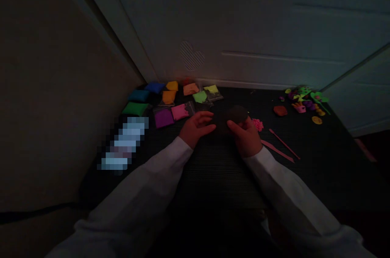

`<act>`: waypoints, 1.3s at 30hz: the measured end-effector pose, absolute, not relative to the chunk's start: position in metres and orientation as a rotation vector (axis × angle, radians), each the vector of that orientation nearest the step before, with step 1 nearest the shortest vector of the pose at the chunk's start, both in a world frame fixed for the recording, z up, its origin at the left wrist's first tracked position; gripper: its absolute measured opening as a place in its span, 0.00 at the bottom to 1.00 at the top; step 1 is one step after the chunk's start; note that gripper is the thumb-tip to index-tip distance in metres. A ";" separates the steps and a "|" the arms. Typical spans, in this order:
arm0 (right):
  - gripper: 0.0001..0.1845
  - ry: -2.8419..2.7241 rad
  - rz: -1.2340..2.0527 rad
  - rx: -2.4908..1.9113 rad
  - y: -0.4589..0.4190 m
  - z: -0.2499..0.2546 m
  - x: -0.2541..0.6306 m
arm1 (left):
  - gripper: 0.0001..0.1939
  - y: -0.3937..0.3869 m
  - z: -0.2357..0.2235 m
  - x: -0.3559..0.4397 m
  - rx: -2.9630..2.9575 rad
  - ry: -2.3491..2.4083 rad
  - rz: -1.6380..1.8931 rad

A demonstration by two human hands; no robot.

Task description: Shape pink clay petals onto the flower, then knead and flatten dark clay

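Observation:
A dark, flattened lump of modelling clay (238, 112) is held between my hands above the black table. My right hand (247, 138) grips its right side, the thumb laid across the near face. At the left edge my left hand (196, 128) curls its fingers and thumb around the clay; dim light hides exactly how far it reaches. Close by my right hand lie a heap of small pink beads (257, 124), a flat pink clay tool (278, 150) and a thin pink stick tool (284, 144).
Clay packets, including a purple one (163, 118), a pink one (180, 111) and a green one (135, 108), lie at the back left. A blurred bright phone-like patch (124, 144) is at left. Colourful clay pieces (307, 99) and a red lump (280, 110) sit back right. A white panel (243, 26) rises behind.

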State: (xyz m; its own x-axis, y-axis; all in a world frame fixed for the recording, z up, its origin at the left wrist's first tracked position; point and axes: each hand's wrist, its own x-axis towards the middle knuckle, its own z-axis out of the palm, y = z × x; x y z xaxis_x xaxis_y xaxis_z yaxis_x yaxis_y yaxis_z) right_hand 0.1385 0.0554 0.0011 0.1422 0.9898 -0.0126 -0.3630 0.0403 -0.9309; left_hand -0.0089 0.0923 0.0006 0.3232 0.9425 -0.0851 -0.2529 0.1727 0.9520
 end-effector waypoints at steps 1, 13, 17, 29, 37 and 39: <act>0.17 -0.832 1.261 -0.981 0.055 0.001 0.139 | 0.19 0.095 0.000 -0.011 1.007 0.835 1.031; 0.11 -0.983 1.318 -1.078 0.056 0.016 0.158 | 0.18 0.104 0.005 -0.019 0.803 0.733 1.090; 0.11 -1.153 1.288 -1.187 0.056 0.015 0.157 | 0.19 0.103 0.005 -0.017 0.755 0.722 1.140; 0.15 -1.353 1.159 -1.314 0.052 0.010 0.147 | 0.19 0.101 -0.001 -0.011 0.823 0.836 1.294; 0.10 -1.415 1.087 -1.321 0.050 0.009 0.143 | 0.20 0.094 0.006 -0.009 0.851 0.815 1.204; 0.10 -1.387 1.086 -1.329 0.051 0.008 0.143 | 0.19 0.093 0.007 -0.008 0.836 0.802 1.179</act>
State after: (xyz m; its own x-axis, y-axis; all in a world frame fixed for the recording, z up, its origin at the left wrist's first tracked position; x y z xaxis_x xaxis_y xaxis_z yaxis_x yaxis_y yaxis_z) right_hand 0.1429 0.0505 0.0085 -0.0156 0.9993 0.0332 0.2075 0.0357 -0.9776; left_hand -0.0077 0.0927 0.0071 0.1944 0.9765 -0.0931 -0.4457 0.1725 0.8784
